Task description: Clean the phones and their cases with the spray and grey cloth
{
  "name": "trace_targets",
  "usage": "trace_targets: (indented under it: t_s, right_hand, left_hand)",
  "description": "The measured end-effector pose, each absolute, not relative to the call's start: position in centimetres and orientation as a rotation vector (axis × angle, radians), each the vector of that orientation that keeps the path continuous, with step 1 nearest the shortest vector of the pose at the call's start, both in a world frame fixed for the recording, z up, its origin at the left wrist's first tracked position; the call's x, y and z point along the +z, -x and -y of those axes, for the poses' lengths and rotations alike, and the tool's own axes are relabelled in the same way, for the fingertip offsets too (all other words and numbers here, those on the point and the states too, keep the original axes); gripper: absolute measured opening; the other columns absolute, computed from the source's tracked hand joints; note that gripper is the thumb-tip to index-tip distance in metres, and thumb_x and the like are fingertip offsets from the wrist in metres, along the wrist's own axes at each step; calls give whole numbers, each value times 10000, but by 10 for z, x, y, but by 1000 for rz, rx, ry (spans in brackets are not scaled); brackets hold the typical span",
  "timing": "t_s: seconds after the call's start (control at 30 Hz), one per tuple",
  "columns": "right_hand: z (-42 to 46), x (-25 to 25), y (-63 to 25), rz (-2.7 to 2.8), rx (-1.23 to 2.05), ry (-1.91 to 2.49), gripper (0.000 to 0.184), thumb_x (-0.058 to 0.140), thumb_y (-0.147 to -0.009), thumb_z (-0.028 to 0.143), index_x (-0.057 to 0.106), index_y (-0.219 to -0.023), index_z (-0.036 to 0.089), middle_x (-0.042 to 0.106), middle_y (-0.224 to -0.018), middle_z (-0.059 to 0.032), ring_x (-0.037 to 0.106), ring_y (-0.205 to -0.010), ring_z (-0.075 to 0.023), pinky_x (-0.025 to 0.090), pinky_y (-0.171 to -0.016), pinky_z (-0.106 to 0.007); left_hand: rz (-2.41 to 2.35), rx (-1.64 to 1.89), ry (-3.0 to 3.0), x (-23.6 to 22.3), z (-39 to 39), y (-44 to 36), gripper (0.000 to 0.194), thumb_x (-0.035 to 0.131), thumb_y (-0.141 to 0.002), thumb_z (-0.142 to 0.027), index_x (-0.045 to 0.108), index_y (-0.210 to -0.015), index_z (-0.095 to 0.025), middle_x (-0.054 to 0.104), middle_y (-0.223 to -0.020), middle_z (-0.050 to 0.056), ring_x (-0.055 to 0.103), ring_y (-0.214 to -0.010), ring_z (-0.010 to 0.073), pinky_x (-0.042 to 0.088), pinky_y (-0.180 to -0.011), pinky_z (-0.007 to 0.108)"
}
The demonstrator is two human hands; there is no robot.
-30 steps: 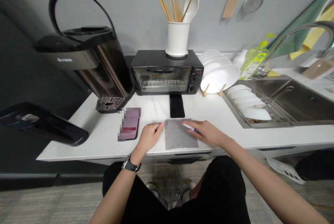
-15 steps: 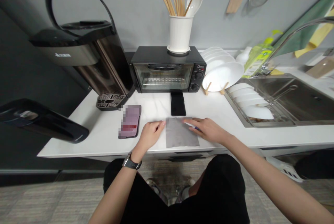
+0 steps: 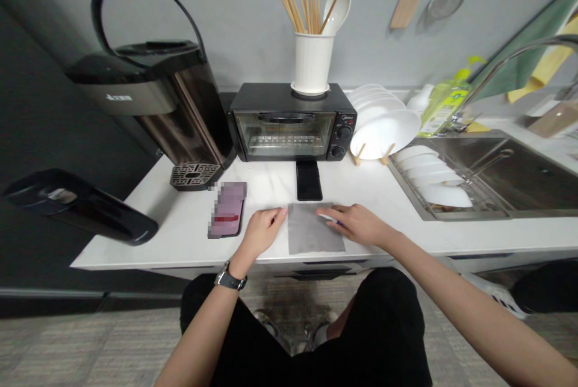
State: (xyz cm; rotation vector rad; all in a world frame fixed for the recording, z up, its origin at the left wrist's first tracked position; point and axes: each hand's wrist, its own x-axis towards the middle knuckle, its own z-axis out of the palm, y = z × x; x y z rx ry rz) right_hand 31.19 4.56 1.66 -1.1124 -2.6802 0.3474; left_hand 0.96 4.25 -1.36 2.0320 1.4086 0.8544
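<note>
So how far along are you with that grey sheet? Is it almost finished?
Already done: the flat grey sheet lies on the white counter, with the left hand at its left edge. In hand: the right hand seems to hold a slim blue-and-white pen at the sheet's right side. Left: the sheet looks unmarked from here, so probably most remains, though faint marks might not show.

Left hand [image 3: 264, 233]: palm down, fingers loosely curled, tips pointing right. Right hand [image 3: 359, 224]: palm down, fingers reaching left. Left forearm [image 3: 203, 327], right forearm [image 3: 456, 297]: bare, angled inward.
</note>
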Motion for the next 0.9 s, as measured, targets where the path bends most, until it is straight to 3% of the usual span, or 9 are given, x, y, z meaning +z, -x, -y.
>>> trace_targets:
  t_s: [0.13, 0.3, 0.4, 0.53, 0.63, 0.7, 0.77, 0.83, 0.9]
  right_hand:
    - [-40, 15, -314, 2744, 313, 1133, 438, 406, -1091, 383, 543, -1500, 308, 756, -1174, -101, 729, -772, -220, 528, -762, -337]
    - [-9, 22, -319, 2734, 332, 1110, 545, 393, -1106, 385, 296, -1642, 362, 722, -1281, -88, 742, -873, -227, 519, -794, -329]
    - [11, 24, -316, 2738, 361, 1016, 584, 389, -1110, 396, 210, -1666, 375, 733, -1200, -68, 728, -853, -207, 508, -773, -302]
    - [26, 17, -311, 2701, 326, 984, 517, 356, -1119, 402, 335, -1630, 326, 715, -1003, -51, 679, -743, -183, 490, -699, -277]
    - [26, 4, -311, 2567, 384, 977, 474, 378, -1114, 395, 420, -1577, 299, 720, -1048, -68, 701, -823, -193, 525, -753, -291]
    - [16, -7, -315, 2416, 421, 977, 457, 408, -1103, 397, 444, -1547, 296, 721, -1191, -95, 720, -987, -227, 556, -856, -337]
    - [-5, -17, -323, 2215, 421, 1033, 492, 442, -1084, 420, 407, -1560, 302, 670, -1352, -113, 695, -1145, -263, 555, -966, -400]
    - [-36, -25, -335, 2010, 417, 1142, 617, 463, -1063, 449, 267, -1627, 295, 615, -1426, -130, 676, -1186, -282, 542, -1022, -456]
    - [-71, -31, -347, 1896, 442, 1170, 762, 455, -1051, 446, 61, -1671, 245, 622, -1351, -151, 687, -1105, -275, 548, -999, -488]
  left_hand:
    - [-1389, 882, -2028, -11, -43, -8, 502, 398, -1028, -500, 378, -619, -209, 347, -573, -48, 389, -576, 117, 246, -594, 281]
    - [-1308, 802, -2104, 4, -27, -22, 392, 561, -991, -466, 529, -713, -192, 493, -637, -49, 448, -610, 115, 288, -613, 252]
    - [-1151, 706, -2212, 19, -10, -45, 355, 695, -933, -483, 565, -768, -197, 554, -695, -54, 469, -637, 112, 295, -616, 239]
    - [-1045, 629, -2317, 32, 0, -75, 445, 724, -916, -532, 520, -712, -194, 521, -650, -59, 433, -606, 111, 279, -588, 247]
    - [-1037, 631, -2354, 33, -3, -85, 413, 738, -901, -553, 565, -769, -202, 574, -708, -48, 486, -629, 123, 337, -598, 250]
    - [-1048, 683, -2365, 31, -7, -84, 345, 700, -933, -554, 628, -949, -217, 663, -869, -14, 596, -756, 156, 447, -691, 262]
    - [-1085, 738, -2404, 24, -10, -79, 335, 601, -1011, -510, 624, -1196, -232, 704, -1126, 44, 656, -1027, 209, 520, -903, 326]
    - [-1162, 724, -2504, 15, -13, -70, 370, 514, -1063, -448, 583, -1363, -244, 652, -1370, 86, 579, -1297, 255, 467, -1112, 425]
    - [-1192, 627, -2605, 5, -16, -61, 476, 530, -1054, -454, 522, -1485, -253, 523, -1572, 101, 469, -1456, 287, 375, -1226, 497]
